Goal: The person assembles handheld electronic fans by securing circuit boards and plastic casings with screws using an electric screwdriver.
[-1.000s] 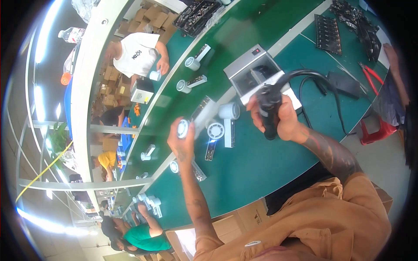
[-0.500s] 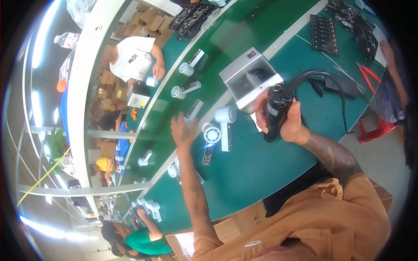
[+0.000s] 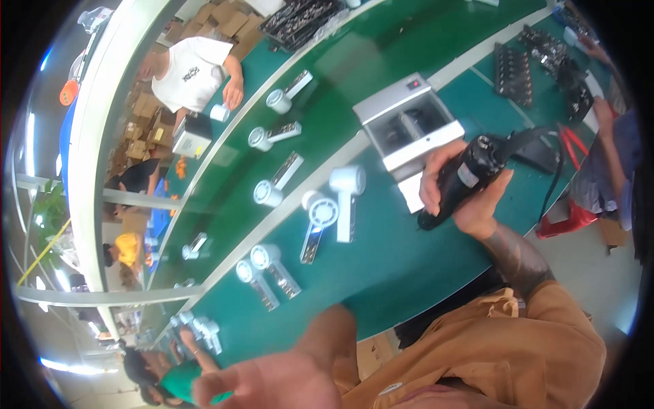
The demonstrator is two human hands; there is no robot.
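My right hand is wrapped round a black electric screwdriver, its cord running off to the right and its tip tilted down-left over the bench. Close to the camera at the lower edge, my left hand holds nothing; its thumb stands apart and part of it is cut off. Two pale-blue handheld fans lie in front of me, one with its handle toward me, the other with a lit spot and circuit board showing. To their left are two more fans, one beside another.
Behind the screwdriver stands a grey screw feeder with a clear window. More fans, such as one, lie on the green conveyor belt. Red-handled pliers and circuit boards are at right. Co-workers sit across and at both sides.
My left hand has left the fan on the belt and come back toward me, low in the view. The right hand with the screwdriver has shifted slightly right, and the view has turned.
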